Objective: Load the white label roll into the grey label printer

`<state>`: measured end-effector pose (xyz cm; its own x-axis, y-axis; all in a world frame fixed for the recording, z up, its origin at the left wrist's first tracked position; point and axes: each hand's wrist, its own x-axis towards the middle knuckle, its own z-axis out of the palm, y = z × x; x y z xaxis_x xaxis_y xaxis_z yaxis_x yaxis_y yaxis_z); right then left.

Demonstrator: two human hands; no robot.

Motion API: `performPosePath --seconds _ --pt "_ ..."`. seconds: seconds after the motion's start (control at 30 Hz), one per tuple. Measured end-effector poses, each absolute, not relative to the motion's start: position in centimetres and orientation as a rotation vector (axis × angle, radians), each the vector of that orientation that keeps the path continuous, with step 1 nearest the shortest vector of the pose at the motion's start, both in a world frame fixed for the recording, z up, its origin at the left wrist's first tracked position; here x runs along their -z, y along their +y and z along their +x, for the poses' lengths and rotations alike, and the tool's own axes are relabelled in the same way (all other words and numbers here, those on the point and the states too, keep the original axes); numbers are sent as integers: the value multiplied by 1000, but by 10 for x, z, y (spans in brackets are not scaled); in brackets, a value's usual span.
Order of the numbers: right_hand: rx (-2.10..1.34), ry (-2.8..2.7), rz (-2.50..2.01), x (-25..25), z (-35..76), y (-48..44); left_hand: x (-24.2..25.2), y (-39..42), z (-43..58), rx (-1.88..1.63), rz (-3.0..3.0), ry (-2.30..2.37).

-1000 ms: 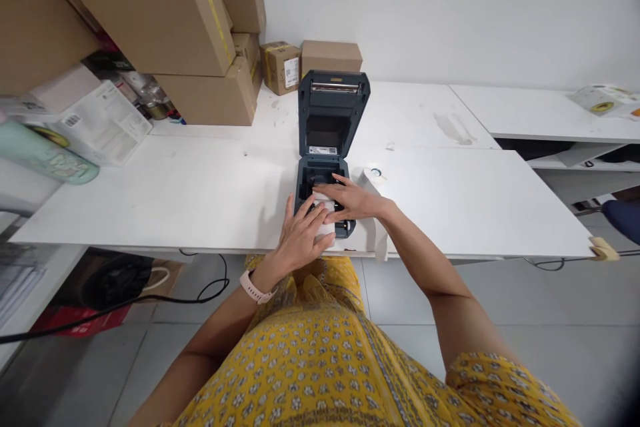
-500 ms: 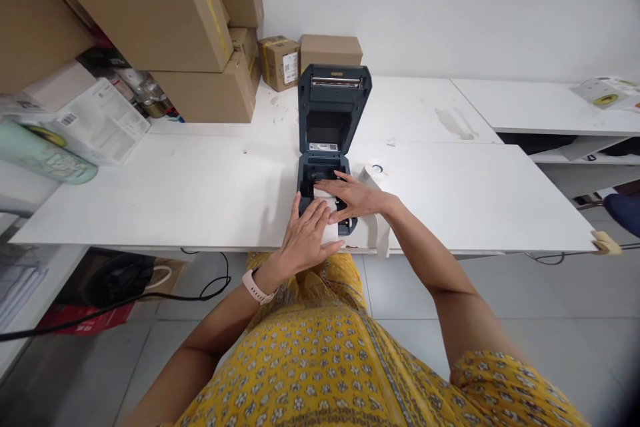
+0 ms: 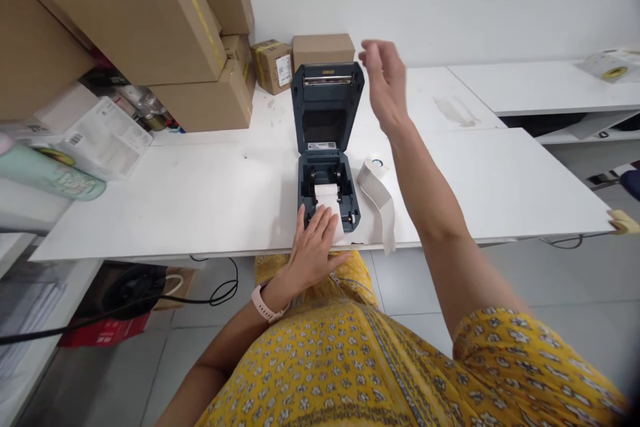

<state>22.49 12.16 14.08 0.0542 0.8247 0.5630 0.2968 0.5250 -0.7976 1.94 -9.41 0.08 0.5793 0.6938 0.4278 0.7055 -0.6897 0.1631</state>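
Note:
A dark blue-grey label printer (image 3: 303, 180) stands at the table's front edge with its lid (image 3: 327, 107) raised. White label paper (image 3: 327, 201) comes from a roll inside it and runs forward over the front edge. My left hand (image 3: 315, 240) lies flat on that paper at the printer's front, fingers stretched out. Up beside the raised lid, on its right, is my right hand (image 3: 386, 83), with nothing seen in it; its fingers are bent and partly blurred. Right of the printer, a second white label roll (image 3: 374, 168) has its loose strip hanging over the table edge.
Cardboard boxes (image 3: 140, 33) are stacked at the back left, with two smaller boxes (image 3: 323, 48) behind the printer. A mint-green bottle (image 3: 55, 170) and a white box (image 3: 107, 137) are at the left. Below the table hangs a black cable (image 3: 150, 299).
My right hand has left the paper inside the printer and risen to the right of the lid. My left hand stays on the paper, slightly lower.

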Motion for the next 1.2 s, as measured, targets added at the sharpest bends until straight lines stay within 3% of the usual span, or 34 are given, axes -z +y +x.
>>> performPosePath --seconds 0.13,0.27,0.43,0.57,0.7,0.83,0.97,1.2 --pt "-701 -1528 -1118 -150 216 142 4 -114 15 996 -2750 -1045" --pt "-578 -1557 -1056 -136 216 86 3 -131 5 1448 -2568 -1080" --pt "-531 -1700 -1147 -73 211 -22 -12 -115 -6 1832 -2101 -1802" --pt "-649 -1633 -1339 -16 207 -65 -14 -78 1 2064 -2222 -2337" --pt "-937 -1512 -1431 11 207 -65 -3 -59 10 2228 -2304 -2763" --pt "-1152 -1449 -1340 14 204 -60 6 -59 11 2367 -2472 -2662" --pt "-1119 -1416 -1335 19 196 -63 11 -54 13 2396 -2366 -2611" --pt "-1142 -1322 -1288 23 192 -67 11 -86 2 2016 -2405 -2584"
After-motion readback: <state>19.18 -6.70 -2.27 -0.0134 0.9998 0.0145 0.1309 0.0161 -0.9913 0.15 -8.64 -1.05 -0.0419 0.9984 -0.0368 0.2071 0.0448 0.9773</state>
